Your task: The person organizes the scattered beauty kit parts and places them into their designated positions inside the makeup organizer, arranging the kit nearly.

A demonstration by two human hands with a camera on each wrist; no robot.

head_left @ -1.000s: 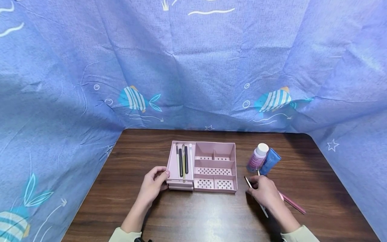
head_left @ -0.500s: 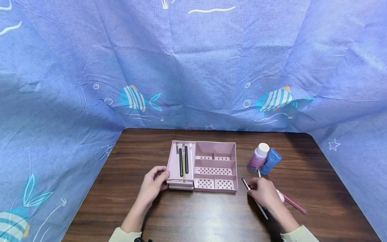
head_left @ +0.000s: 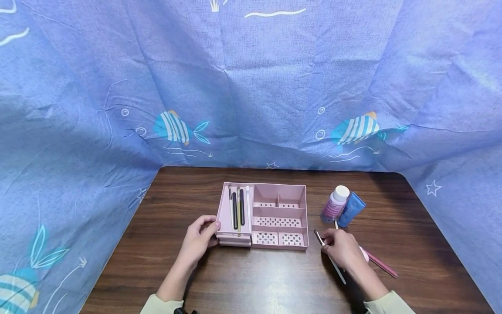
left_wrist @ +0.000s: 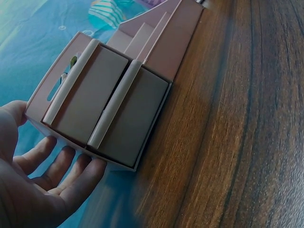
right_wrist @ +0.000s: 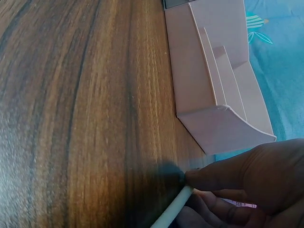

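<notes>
A pink desktop organizer (head_left: 280,249) stands on the table, with two drawer fronts (left_wrist: 90,90) at its left front. Brushes and two black sticks (head_left: 235,211) lie in its left top tray. At the left front corner, my left hand (head_left: 199,237) grips the organizer, thumb at the top rim and fingers along the side. To the right of the organizer, my right hand (head_left: 343,249) pinches a slim white-handled makeup brush (head_left: 338,270) between thumb and fingers. Its dark tip points toward the organizer. In the right wrist view the white handle (right_wrist: 173,209) emerges below the thumb.
Behind my right hand stand a purple bottle with a white cap (head_left: 336,203) and a blue tube (head_left: 351,209). Another thin light stick (head_left: 336,224) shows past the knuckles. A pink stick (head_left: 382,263) and a pale pink item (head_left: 364,254) lie beside the wrist. A blue curtain (head_left: 266,109) hangs behind the table.
The brush in my right hand has shifted slightly, its dark tip now a little farther left. My left hand and the organizer have stayed in place.
</notes>
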